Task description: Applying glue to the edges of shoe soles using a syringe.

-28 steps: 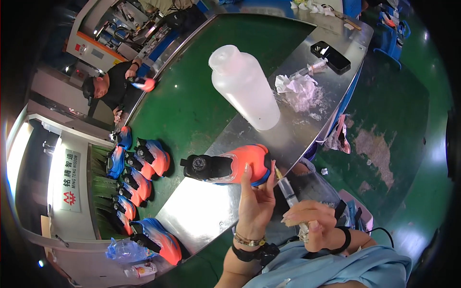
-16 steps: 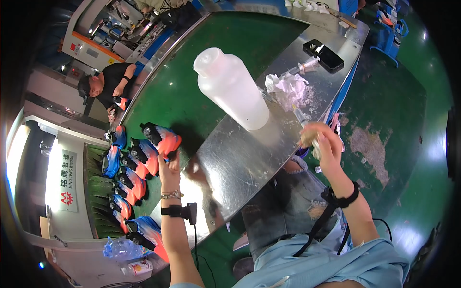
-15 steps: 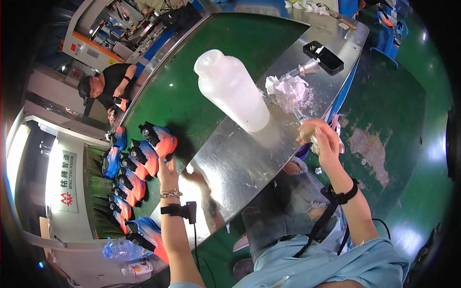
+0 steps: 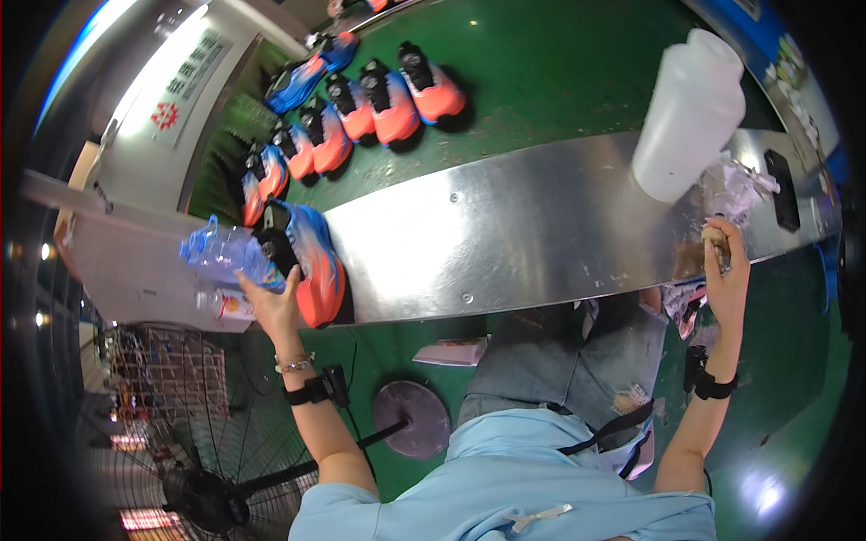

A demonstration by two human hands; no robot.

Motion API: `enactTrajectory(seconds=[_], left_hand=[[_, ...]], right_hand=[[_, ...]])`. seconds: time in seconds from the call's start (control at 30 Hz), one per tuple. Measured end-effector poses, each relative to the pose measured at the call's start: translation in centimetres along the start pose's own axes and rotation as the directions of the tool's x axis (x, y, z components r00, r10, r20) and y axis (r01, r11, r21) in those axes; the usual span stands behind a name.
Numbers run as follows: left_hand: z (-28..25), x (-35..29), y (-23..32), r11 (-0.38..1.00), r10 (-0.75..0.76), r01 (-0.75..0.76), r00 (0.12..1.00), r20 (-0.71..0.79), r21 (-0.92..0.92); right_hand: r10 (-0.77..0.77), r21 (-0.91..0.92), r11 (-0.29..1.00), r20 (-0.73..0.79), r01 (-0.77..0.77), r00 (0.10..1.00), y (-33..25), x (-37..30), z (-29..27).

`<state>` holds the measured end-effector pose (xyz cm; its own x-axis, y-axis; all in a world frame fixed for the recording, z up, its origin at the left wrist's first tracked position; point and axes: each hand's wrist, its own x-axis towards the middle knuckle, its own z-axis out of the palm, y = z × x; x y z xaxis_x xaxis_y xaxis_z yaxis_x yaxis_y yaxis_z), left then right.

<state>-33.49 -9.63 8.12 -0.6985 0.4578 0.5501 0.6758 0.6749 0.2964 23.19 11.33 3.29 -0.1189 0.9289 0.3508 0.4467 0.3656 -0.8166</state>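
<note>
My left hand [image 4: 273, 305] is open, thumb and fingers spread, beside a blue and coral sports shoe [image 4: 316, 261] with a black collar at the left end of the metal strip. Its thumb is by the shoe's side; whether they touch I cannot tell. A clear plastic bottle with a blue cap [image 4: 221, 251] lies just past the fingers. On the far right, my right hand [image 4: 729, 281] is closed on a small beige wad [image 4: 713, 235], its exact kind unclear. Crumpled white tissue [image 4: 729, 191] lies just beyond that hand.
Several matching shoes [image 4: 390, 106] stand in a slanting row on the green belt [image 4: 532, 81]. A large white plastic bottle [image 4: 690, 117] stands on the metal strip [image 4: 514, 225], with a black phone [image 4: 781, 191] to its right. A fan [image 4: 207, 500] is at lower left.
My view has swung left. My left hand has come from the row of shoes to the single near shoe, its fingers spread. My right hand still pinches the beige wad.
</note>
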Motion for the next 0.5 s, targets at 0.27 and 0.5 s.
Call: enactTrajectory(seconds=[0.27,0.5], left_hand=[[3.9,2.7,0.2,0.944,-0.193,0.233,0.964,0.183,-0.234],[3.1,0.5,-0.7,0.911,-0.313,0.362,0.919,0.239,-0.200]], right_hand=[[-0.149,-0.437,0.872,0.189,0.219,0.971,0.0,1.6,0.0],[-0.223,-0.555,0.795,0.105,0.243,0.969,0.4,1.5,1.3]])
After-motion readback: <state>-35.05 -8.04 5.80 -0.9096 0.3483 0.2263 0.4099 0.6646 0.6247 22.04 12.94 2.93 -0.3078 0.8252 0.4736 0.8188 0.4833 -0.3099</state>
